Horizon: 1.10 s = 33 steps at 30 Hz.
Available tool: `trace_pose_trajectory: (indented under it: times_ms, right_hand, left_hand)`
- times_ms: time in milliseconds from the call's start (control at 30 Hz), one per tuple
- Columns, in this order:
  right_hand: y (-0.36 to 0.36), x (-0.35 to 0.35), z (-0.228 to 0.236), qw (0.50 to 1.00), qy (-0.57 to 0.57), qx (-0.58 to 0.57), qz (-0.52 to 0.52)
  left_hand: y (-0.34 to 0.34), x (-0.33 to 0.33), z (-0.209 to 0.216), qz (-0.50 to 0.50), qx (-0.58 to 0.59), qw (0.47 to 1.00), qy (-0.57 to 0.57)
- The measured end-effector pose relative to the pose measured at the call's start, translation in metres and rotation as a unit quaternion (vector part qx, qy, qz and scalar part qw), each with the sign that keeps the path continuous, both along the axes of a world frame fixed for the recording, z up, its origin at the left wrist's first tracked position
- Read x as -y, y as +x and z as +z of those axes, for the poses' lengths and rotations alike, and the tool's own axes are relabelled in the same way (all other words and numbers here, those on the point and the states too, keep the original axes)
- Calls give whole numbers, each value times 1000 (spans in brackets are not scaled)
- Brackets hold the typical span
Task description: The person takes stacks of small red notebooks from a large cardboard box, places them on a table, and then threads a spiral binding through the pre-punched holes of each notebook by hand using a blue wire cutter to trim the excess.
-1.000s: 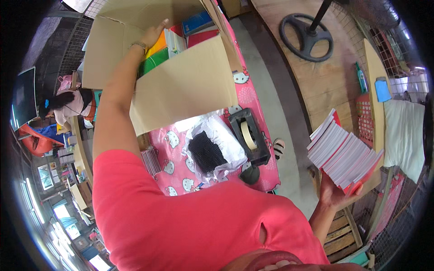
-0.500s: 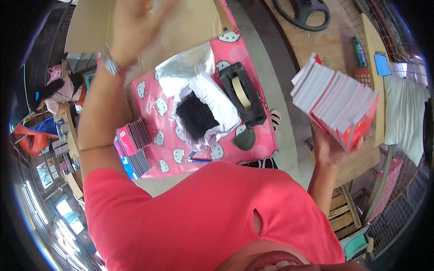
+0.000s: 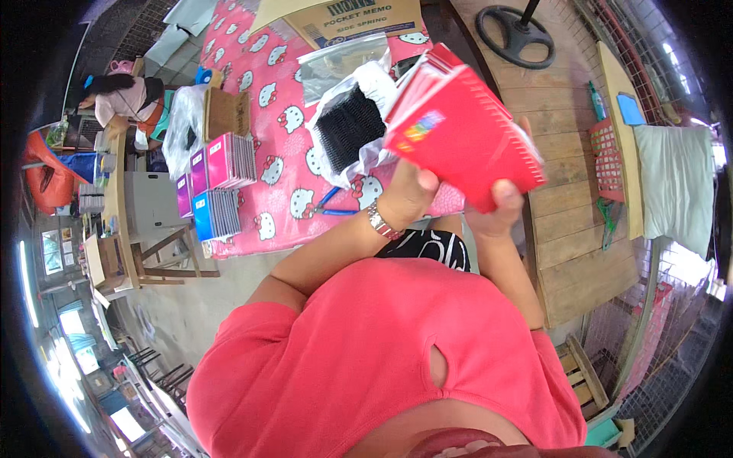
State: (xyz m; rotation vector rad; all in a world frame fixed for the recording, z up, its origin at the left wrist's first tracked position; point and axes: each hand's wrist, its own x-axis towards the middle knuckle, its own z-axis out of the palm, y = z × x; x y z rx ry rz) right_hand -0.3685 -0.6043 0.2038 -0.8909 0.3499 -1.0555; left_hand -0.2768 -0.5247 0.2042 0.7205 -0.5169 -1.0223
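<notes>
A thick stack of red spiral-bound notebooks (image 3: pixel 469 133) is held up between both hands, tilted over the right edge of the pink table. My left hand (image 3: pixel 412 195) grips its lower left side, thumb against the front cover. On the lower right, my right hand (image 3: pixel 496 210) holds the stack, with its thumb on the cover and fingertips showing behind the spiral edge. Just left of the stack, black plastic spiral coils (image 3: pixel 351 126) lie in a crumpled white wrapper (image 3: pixel 374 84). Blue-handled pliers (image 3: pixel 334 208) rest on the patterned cloth near my left wrist.
Pink and purple notebooks (image 3: pixel 229 160) and blue notebooks (image 3: pixel 217 214) stand at the table's left edge beside a small cardboard box (image 3: pixel 227 114). A large carton (image 3: pixel 359 27) sits at the back. Rightward is a wooden table (image 3: pixel 580 237) with a black handwheel (image 3: pixel 515 38). Another person (image 3: pixel 126 103) is far left.
My left hand has come down from the cardboard at the back onto the notebook stack. My right hand has brought the stack in from the right, turning its red cover toward me.
</notes>
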Motion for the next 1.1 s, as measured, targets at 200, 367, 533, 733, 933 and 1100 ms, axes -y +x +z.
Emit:
trace_pose_trajectory:
  times_ms: [200,367,533,733,933,1100]
  right_hand:
    - [-12,-81,-4,916,-369,-160,-5]
    - [-31,-144,-7,956,-265,-46,115]
    - [-50,-161,-12,928,-275,-196,158]
    - [-33,-203,-2,903,-134,-272,305]
    - [-23,-235,-31,889,29,-270,368]
    - [-34,-228,-48,853,133,-274,423]
  left_hand:
    - [-12,-88,20,101,-80,991,-19]
    - [8,-173,-13,75,-191,977,-60]
    - [15,-252,-57,61,-201,976,-55]
    - [14,-297,-72,88,-213,973,4]
    - [-9,-293,-50,85,-130,969,190]
    - [-19,-306,-82,169,-45,942,286]
